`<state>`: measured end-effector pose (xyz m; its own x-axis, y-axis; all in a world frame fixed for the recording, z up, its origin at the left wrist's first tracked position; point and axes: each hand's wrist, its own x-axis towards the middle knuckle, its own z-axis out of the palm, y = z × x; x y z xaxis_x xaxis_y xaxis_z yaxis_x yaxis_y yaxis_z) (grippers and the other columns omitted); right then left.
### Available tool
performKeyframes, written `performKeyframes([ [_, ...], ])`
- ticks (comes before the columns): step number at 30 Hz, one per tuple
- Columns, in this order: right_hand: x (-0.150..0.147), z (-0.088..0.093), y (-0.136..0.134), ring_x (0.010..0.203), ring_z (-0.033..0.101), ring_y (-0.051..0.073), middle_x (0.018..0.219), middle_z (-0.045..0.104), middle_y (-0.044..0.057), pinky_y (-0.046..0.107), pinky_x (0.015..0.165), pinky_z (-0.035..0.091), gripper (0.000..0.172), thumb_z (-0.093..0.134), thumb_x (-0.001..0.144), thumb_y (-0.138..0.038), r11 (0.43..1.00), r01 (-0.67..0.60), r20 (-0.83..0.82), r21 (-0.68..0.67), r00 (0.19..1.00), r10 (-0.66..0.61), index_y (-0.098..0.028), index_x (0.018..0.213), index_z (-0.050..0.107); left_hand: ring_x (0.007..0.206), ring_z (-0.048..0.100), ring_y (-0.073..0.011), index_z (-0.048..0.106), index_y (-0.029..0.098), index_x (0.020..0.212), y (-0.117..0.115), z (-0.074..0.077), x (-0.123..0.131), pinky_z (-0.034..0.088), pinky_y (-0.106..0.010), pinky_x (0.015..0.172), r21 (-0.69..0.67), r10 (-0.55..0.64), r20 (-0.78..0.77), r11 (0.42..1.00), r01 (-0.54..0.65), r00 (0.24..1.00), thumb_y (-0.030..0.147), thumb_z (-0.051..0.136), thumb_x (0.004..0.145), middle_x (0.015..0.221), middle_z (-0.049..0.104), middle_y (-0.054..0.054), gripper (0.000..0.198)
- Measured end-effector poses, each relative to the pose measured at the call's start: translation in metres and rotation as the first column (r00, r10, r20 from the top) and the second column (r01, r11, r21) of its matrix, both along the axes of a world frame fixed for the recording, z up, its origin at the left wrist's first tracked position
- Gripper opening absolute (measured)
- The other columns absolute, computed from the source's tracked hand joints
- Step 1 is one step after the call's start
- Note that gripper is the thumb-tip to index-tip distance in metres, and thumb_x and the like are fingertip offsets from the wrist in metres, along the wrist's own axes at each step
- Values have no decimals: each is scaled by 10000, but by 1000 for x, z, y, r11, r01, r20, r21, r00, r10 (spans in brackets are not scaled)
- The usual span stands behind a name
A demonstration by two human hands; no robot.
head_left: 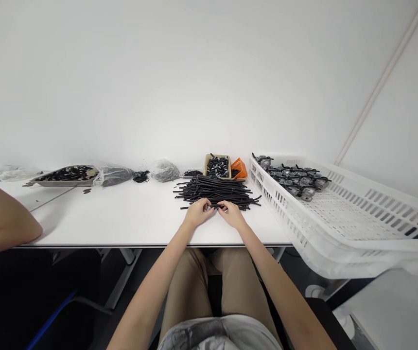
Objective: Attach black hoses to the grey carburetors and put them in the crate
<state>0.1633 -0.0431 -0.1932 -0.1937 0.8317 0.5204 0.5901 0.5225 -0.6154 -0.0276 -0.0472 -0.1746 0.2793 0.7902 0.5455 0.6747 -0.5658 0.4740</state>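
Standing by the worktop [129, 218], I saw the left hand [197, 213] and right hand [233, 214], each grip pinched narrow on one black tube [216, 207] just before the tube pile [216, 192]. A slip, I judged, might knock loose tubes off the near edge; the white crate [358, 218] crowded the right, while open room lay left.

Assembly workshop: white worktop [121, 214], black tubes [216, 191] heaped beyond fingers [206, 208], crate [280, 200] of parts [296, 180] (tubes fitted) to their right.
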Motion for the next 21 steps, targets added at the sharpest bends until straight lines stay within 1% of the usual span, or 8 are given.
performKeyframes([
  [8, 0, 2, -2, 812, 655, 179, 1016, 726, 57, 323, 790, 524, 250, 582, 806, -179, 1000, 0, -8, -29, 1000, 0, -204, 1025, 699, 646, 534, -139, 605, 200, 816, 3, -3, 0, 361, -255, 599, -11, -13, 6, 1000, 13, 1000, 352, 616, 804, 704, 596, 11, 153],
  [14, -1, 0, 0, 792, 659, 176, 979, 731, 51, 331, 807, 527, 241, 581, 801, -160, 999, -1, -9, -33, 1000, 1, -199, 1009, 696, 629, 524, -134, 607, 200, 815, 5, -5, 0, 368, -251, 599, -13, -22, 10, 1000, 22, 1000, 362, 616, 806, 683, 582, 19, 162],
  [21, -1, 0, 0, 764, 662, 165, 949, 733, 44, 319, 788, 537, 228, 587, 796, -160, 1000, -3, -26, -23, 1000, 3, -205, 991, 697, 634, 530, -136, 609, 203, 818, 6, -5, -1, 371, -245, 596, -16, -14, 7, 1000, 14, 1000, 362, 618, 804, 671, 577, 21, 160],
])
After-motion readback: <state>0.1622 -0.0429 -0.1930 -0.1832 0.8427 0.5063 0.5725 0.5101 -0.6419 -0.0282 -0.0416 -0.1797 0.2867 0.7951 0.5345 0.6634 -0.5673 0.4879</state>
